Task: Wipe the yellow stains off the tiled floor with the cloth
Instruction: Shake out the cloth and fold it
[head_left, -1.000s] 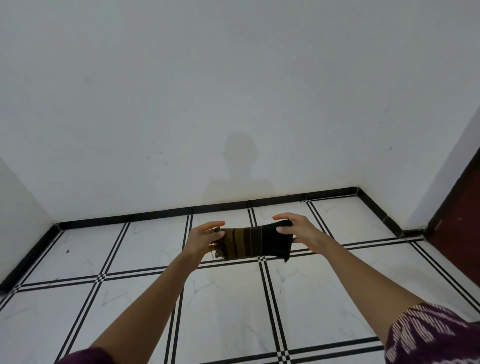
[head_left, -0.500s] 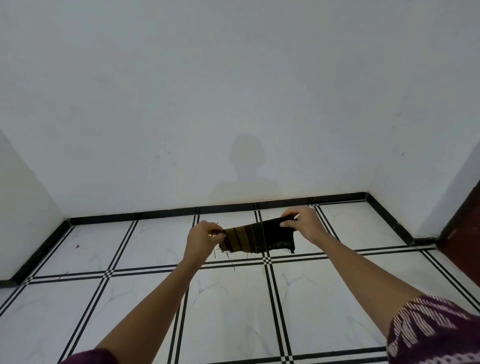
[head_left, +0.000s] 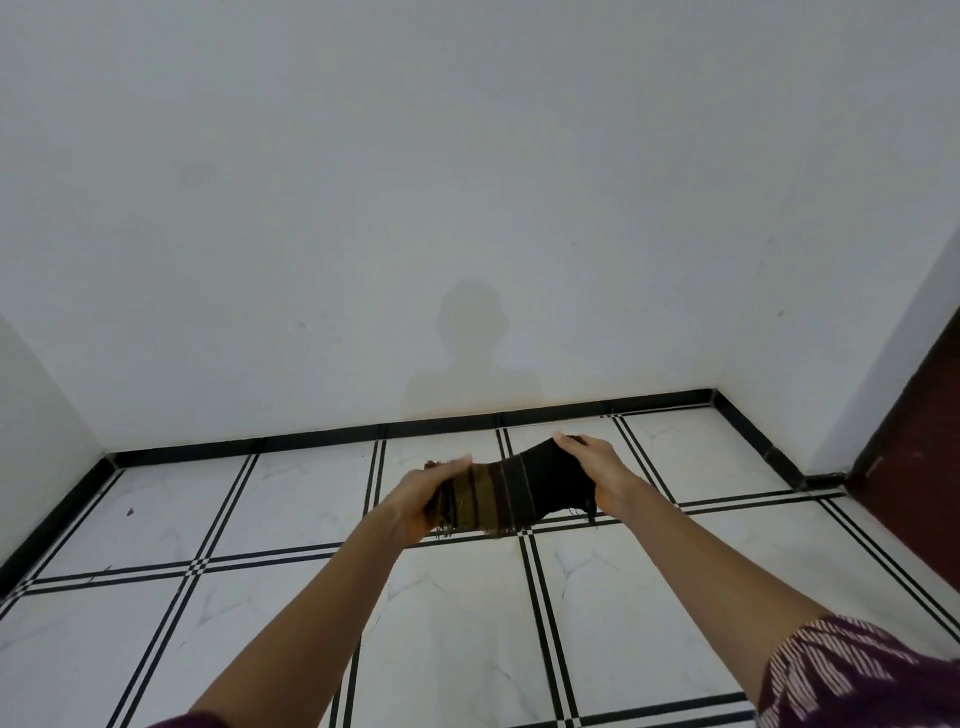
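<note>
A dark cloth (head_left: 511, 491) with olive and brown stripes and frayed edges is stretched in the air between both hands, above the white tiled floor (head_left: 457, 623). My left hand (head_left: 421, 499) grips its striped left end. My right hand (head_left: 597, 470) grips its black right end, a little higher and farther away. I see no yellow stains on the tiles in view; the cloth and hands hide a patch of floor behind them.
White walls meet the floor at a black skirting (head_left: 363, 431) ahead and on both sides. A dark brown door (head_left: 919, 467) stands at the right. A small reddish speck (head_left: 130, 511) lies on a far left tile.
The cloth has twisted: my left hand dropped and turned under its striped end while my right hand stayed higher. The view has shifted slightly leftward.
</note>
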